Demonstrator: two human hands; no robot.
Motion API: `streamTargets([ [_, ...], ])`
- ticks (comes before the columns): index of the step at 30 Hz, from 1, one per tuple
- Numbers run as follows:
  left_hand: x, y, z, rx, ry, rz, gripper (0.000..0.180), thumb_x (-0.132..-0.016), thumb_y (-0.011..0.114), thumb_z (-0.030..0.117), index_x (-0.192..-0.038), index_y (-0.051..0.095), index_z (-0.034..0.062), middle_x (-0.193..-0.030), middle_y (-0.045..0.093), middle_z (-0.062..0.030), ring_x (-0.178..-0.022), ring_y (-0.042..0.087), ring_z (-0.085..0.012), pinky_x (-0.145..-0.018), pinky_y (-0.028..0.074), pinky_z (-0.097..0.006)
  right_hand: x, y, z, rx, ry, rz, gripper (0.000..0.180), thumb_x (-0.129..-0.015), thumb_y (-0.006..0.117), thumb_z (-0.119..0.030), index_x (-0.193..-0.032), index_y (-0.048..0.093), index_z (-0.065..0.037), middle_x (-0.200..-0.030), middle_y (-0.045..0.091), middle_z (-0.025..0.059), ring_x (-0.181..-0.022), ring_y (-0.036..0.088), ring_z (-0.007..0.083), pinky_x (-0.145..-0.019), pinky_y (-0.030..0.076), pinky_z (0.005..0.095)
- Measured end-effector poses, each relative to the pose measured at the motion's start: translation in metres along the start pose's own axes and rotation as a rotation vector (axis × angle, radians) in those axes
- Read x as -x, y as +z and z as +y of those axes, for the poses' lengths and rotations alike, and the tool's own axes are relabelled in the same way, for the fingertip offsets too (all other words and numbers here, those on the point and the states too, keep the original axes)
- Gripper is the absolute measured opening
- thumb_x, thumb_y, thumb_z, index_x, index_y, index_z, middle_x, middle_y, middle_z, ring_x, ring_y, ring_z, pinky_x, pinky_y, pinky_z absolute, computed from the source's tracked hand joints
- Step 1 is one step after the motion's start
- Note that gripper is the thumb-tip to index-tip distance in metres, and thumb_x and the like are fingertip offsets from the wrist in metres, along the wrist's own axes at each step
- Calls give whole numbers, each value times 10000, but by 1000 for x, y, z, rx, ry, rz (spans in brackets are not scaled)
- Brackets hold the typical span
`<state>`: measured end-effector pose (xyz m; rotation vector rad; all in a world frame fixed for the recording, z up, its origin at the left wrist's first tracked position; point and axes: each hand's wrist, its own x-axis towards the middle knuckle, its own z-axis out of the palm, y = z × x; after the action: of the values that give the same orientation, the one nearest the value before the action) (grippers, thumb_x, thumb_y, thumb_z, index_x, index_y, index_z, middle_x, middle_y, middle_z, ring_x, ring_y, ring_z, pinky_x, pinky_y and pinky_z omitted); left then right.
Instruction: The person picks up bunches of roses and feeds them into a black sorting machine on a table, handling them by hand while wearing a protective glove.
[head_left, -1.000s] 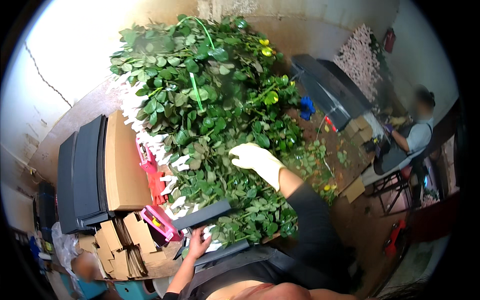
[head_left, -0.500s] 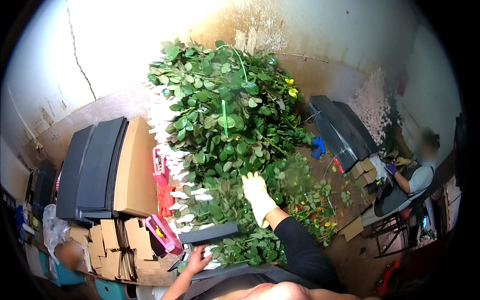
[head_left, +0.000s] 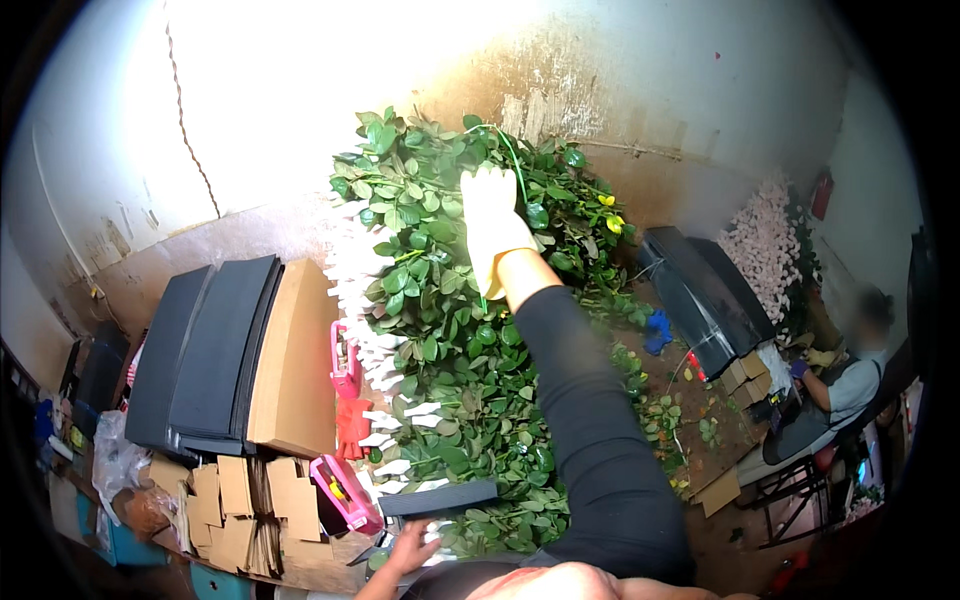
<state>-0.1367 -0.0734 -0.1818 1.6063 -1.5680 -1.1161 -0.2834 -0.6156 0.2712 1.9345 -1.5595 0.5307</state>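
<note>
- Right hand (head_left: pixel 493 225), in a pale yellow glove, lies flat with fingers spread on the far top of the leafy stem pile (head_left: pixel 450 330); it closes on nothing that shows.
- Left hand (head_left: pixel 412 548), bare, curls against the near edge of a dark flat sheet (head_left: pixel 438 497); whether it grasps it cannot be told.
- Just left of that hand: pink tool (head_left: pixel 345 492), cardboard pieces (head_left: pixel 250 510).

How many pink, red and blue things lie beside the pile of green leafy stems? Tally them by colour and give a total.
Pink tools: 2
Red item: 1
Blue item: 1
Total: 4
</note>
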Motion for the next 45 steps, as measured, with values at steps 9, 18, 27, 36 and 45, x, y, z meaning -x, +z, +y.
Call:
streamTargets([
  [9,8,-7,18,-44,-35,19,576,-849,793,286,-1329,578,52,-1139,597,-208,-1044,649,-330,-891,562,-411,16,-4,33,-707,-42,226,151,-844,667,-199,-966,718,-126,-909,689,139,-901,671,339,-857,538,431],
  [18,7,-5,9,-2,16,38,565,-852,796,193,-1345,560,51,-1172,559,-177,-1010,642,-285,-830,589,-365,108,-106,50,-602,-477,609,73,-826,617,-127,-830,685,-100,-779,666,110,-700,687,288,-604,543,396],
  [27,7,-8,20,13,61,35,560,-871,771,163,-1359,521,49,-1191,555,-204,-1062,635,-326,-882,574,-399,272,-72,80,-483,-483,331,303,-706,649,-52,-1004,701,-77,-1059,707,115,-794,659,270,-674,540,382],
  [36,6,-11,37,38,28,17,552,-888,747,118,-1378,507,35,-1213,530,-180,-1073,634,-285,-872,599,-364,437,-42,98,-144,-459,-766,455,-925,654,-293,-1352,573,-160,-1340,618,102,-1258,577,267,-1054,446,406],
  [45,3,-13,44,43,31,9,552,-866,751,80,-1367,525,40,-1219,548,-161,-1075,633,-267,-878,592,-341,343,-34,68,-109,-275,-582,320,-994,495,-239,-1238,690,-173,-1234,710,68,-1176,637,230,-1081,437,393],
])
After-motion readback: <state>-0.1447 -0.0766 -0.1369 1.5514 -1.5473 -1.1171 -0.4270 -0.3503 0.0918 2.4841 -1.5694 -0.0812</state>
